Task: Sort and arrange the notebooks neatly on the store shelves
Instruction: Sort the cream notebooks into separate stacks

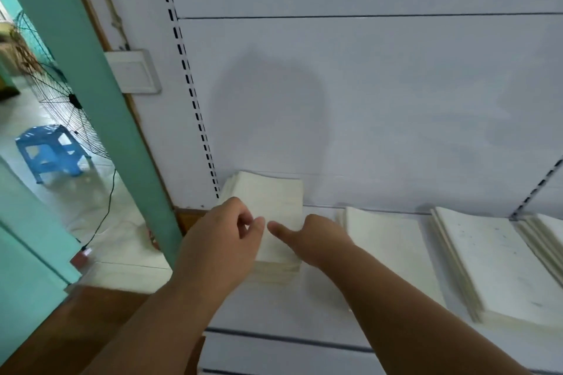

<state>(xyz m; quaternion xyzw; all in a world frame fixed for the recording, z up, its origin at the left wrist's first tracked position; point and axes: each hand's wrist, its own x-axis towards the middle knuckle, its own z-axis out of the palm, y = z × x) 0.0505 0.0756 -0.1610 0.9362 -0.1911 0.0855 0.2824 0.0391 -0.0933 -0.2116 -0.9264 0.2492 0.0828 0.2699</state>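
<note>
Left hand (225, 231) and right hand (310, 237) sat over the leftmost notebook stack (274, 204) on the shelf (380, 253). Left grip loosely curled, holding nothing. Right grip: cannot tell, fingers hidden.

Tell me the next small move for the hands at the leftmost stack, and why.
Probably lower both hands onto the leftmost stack and square its edges. The left hand and right hand hover over its near end, apparently gripping nothing. Its lower near edges look slightly stepped, while the next stack and the right stack lie flat on the shelf.
</note>
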